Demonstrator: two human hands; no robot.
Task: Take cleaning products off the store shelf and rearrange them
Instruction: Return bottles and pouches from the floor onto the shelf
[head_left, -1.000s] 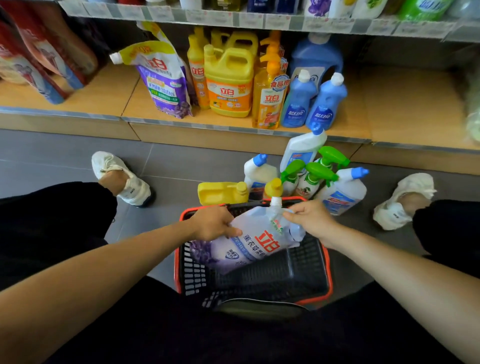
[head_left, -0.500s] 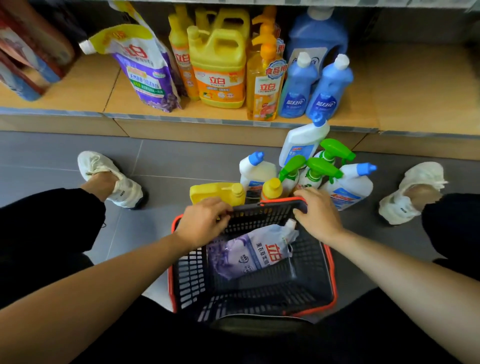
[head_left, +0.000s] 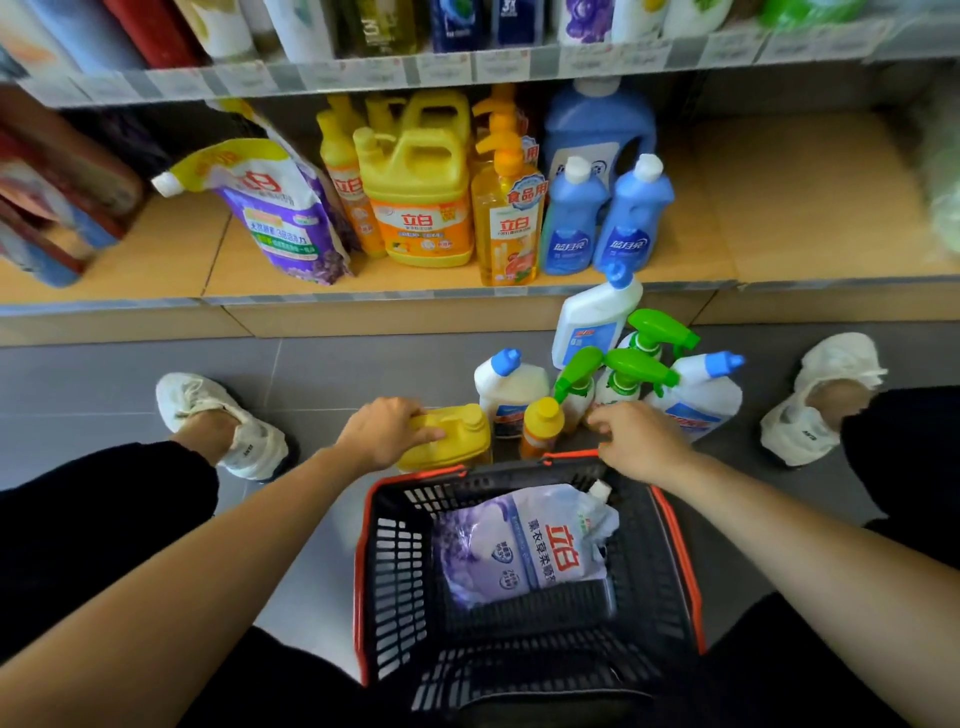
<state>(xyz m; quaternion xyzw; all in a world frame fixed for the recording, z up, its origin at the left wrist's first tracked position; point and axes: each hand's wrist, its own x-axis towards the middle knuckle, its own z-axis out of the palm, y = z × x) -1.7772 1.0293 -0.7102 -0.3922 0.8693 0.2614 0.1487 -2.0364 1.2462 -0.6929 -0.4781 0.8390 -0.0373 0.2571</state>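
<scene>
Two hands past basket (head_left: 395, 571) far rim. My left hand (head_left: 387, 431) curls over yellow jug (head_left: 457, 439), which lies on floor beside orange bottle (head_left: 539, 428). Right hand (head_left: 644, 441) loose, holding nothing. I judge jug heavy, rigid, slick; grab moulded handle, not body.

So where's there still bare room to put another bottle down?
The shelf is bare right of the blue bottles, and left of the purple pouch. Floor tiles left of the yellow jug are free. Crowded: spray bottles between basket and shelf.
</scene>
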